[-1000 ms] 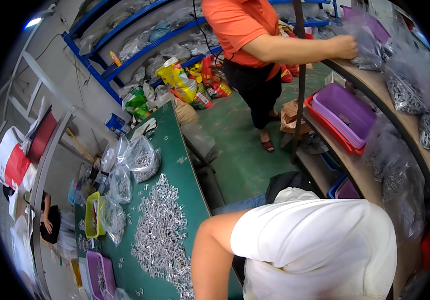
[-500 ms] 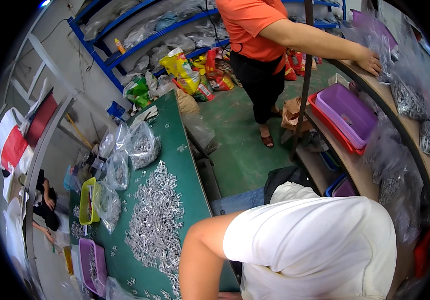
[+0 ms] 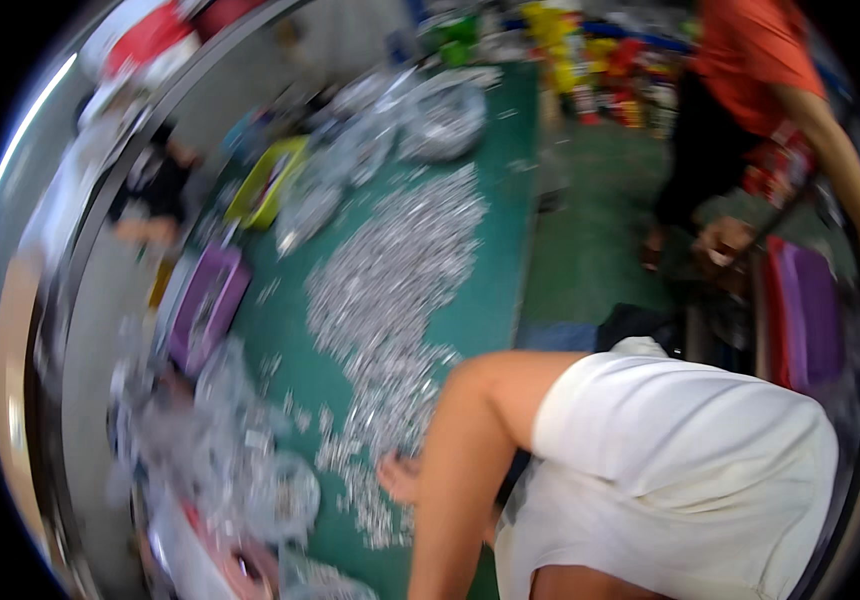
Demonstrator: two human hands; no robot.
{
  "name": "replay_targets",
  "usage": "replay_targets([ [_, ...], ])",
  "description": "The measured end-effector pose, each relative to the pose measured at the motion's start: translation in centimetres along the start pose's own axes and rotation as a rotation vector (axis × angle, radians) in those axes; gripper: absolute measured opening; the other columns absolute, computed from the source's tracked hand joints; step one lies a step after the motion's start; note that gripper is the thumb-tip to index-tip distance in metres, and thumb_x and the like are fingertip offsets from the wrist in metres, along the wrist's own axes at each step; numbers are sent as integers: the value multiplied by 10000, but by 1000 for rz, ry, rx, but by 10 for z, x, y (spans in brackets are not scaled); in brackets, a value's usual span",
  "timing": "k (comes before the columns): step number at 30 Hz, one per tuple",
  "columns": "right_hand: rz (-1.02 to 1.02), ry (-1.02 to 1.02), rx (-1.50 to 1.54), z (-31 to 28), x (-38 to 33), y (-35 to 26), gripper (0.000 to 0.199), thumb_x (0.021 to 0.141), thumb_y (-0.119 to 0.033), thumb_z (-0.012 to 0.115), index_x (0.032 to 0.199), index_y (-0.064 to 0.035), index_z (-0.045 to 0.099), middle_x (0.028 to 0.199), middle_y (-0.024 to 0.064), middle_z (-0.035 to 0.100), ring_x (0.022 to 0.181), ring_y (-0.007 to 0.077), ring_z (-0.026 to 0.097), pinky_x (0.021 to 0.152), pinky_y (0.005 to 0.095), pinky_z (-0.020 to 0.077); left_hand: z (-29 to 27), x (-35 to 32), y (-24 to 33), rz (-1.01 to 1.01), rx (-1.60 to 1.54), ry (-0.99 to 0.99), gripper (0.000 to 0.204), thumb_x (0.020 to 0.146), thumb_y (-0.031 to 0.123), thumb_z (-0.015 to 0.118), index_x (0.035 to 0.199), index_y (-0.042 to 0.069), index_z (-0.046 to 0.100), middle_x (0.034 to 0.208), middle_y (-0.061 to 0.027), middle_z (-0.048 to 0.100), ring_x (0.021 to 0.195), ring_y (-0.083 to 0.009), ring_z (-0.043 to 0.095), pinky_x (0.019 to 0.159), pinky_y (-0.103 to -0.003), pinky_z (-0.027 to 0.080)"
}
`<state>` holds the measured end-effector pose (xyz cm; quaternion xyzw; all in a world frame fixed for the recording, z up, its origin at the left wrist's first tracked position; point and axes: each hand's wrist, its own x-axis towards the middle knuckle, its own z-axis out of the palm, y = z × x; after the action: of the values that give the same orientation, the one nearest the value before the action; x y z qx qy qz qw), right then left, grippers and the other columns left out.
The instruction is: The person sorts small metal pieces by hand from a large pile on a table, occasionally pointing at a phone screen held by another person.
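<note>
My right arm [image 3: 460,460], in a short white sleeve, bends at the elbow in front of the green table; its forearm runs off the lower edge, so my right hand is out of view. My left hand [image 3: 400,475] shows beyond that forearm, resting at the near part of a heap of small silvery metal pieces [image 3: 400,265]. Motion smears its fingers, and whether anything is between them is unclear. Loose metal pieces lie around it on the table.
On the green table [image 3: 500,200], clear bags [image 3: 440,125] of metal pieces, a yellow-green basket [image 3: 270,180] and a purple basket [image 3: 240,280] stand left. A person in an orange shirt [image 3: 750,55] is far right, near purple and red trays [image 3: 810,310]. Another person [image 3: 155,185] is far left.
The whole view has swung, bringing more of the table's near end into sight and smearing the picture. My left hand now shows on the metal pieces. The bags near the lower left are more visible.
</note>
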<state>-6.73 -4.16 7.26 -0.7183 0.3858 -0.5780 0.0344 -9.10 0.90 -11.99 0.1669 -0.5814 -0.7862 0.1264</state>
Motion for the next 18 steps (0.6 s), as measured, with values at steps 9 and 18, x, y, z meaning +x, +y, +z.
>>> replay_targets([
  [9,211,-74,513,41,-20,-93,114,680,-119,613,724,-17,637,707,80,632,569,209,582,543,329,446,38,-33,30,23,-401,35,154,851,47,501,981,-26,464,772,-97,573,432,-53,373,371,-190,279],
  [18,1218,673,-3,-112,-181,-122,287,778,-70,603,1061,-29,591,661,-15,556,505,38,514,380,177,362,44,-68,50,-61,-427,24,168,862,64,514,997,-33,491,749,-76,559,455,-41,401,400,-173,304],
])
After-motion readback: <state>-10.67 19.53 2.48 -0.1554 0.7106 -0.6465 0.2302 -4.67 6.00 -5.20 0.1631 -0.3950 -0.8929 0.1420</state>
